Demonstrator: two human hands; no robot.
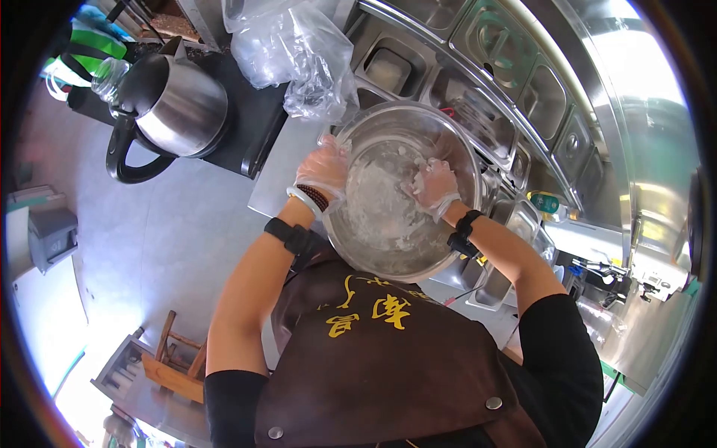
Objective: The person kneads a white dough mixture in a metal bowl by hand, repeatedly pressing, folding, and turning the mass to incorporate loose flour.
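Observation:
A large round metal bowl (358, 254) sits in front of my body, with a white, floury mixture (377, 198) spread over its bottom. My left hand (325, 168), in a clear plastic glove, grips the bowl's left rim. Inside the bowl, toward its right side, is my right hand (435, 185), gloved as well. Its fingers are curled, and white clumps of the mixture stick to them. How much lies within the fingers is hidden.
Metal food pans (478, 112) in a counter run behind and right of the bowl. Clear plastic bags (299, 60) lie beyond its left rim. At the left, an electric kettle (187, 104) stands on a black surface (246, 112). A wooden stool (175, 366) is at lower left.

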